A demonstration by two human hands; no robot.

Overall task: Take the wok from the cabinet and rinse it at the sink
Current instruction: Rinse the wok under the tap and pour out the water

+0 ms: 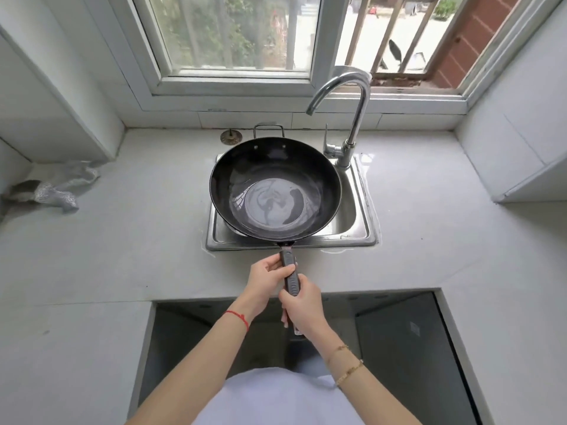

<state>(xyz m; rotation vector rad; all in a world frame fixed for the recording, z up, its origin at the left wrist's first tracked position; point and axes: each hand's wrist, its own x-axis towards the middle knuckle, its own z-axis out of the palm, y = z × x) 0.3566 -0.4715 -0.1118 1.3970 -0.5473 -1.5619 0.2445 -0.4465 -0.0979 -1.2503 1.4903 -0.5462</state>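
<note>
Both hands, the left hand (pixel 266 279) and right hand (pixel 302 305), grip the wok (pixel 274 188) handle. The wok sits over the sink (pixel 362 222), with the faucet (pixel 352 118) at two o'clock.

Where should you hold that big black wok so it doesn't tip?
Probably by its long handle, coming from the near side, where it sticks out over the counter toward the person. Both the left hand and right hand wrap it, since the wide wok is likely heavy. The small loop handle on the far rim could help.
</note>
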